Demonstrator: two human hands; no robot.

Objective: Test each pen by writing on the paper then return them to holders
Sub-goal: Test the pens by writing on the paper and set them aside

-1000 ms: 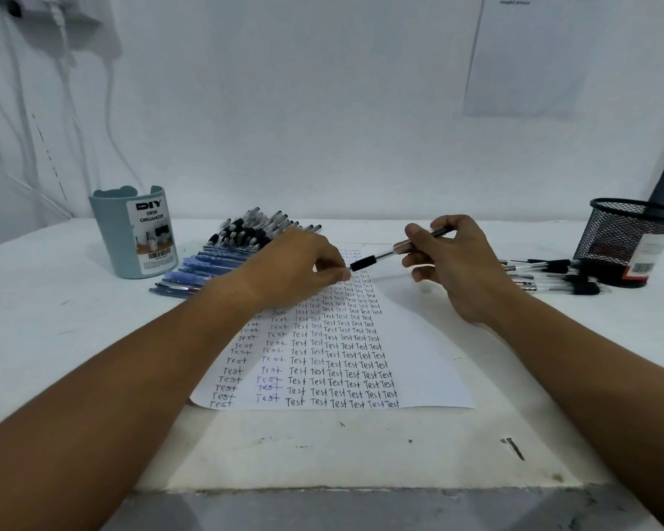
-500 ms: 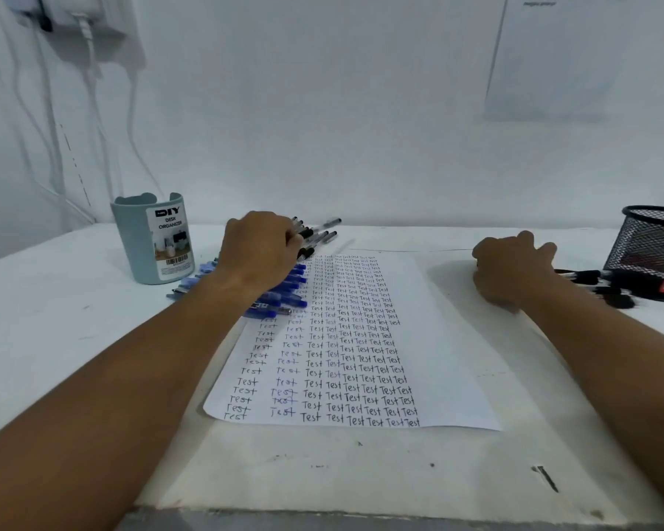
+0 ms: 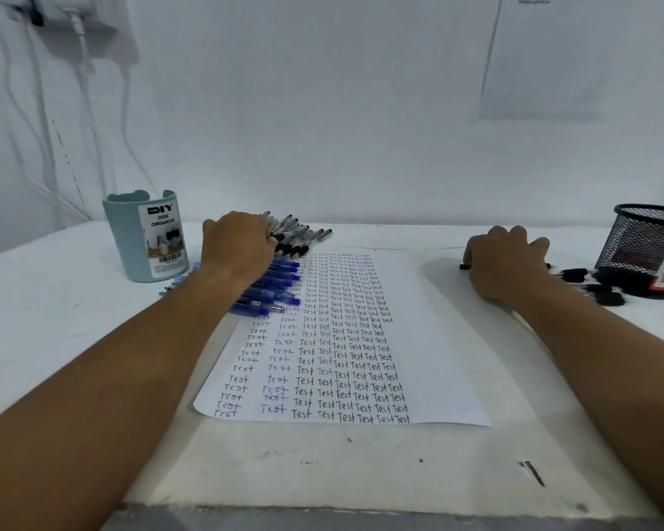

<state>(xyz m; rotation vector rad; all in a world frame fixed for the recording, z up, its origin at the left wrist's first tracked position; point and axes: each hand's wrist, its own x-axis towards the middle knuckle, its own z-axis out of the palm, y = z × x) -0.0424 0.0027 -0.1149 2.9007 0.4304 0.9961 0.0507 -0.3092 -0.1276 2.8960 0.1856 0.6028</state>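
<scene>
Left hand [image 3: 238, 243] rests knuckles-up on the pen pile at the paper's top-left corner, fingers [image 3: 263, 233] curled down into the black pens [image 3: 299, 235]; can't tell whether they've actually pinched one. Right hand [image 3: 505, 262] sits on the surface right of the paper [image 3: 430, 339], fingers curled over a black pen [image 3: 465, 266] whose tip pokes out on the paper side, so it looks held or just being set down. More black pens [image 3: 591, 285] lie between that hand and the mesh holder [image 3: 646, 239], blurred. Blue pens [image 3: 273, 289] lie fanned just below the left hand, overlapping the paper's left edge. Grey desk organizer [image 3: 146, 239] stands left of the pile, upright; no pens show above its rim. Paper is mostly filled with "Test" columns, right third blank. Handling call: pens are light, stiff and round, so they'll roll and slide on each other in a heap. Best to pinch one mid-barrel or at the rubber grip and lift it straight out, otherwise neighbours scatter. Caps look on, so pull the cap before writing. Paper is thin and loose; it'll need pinning while writing.
</scene>
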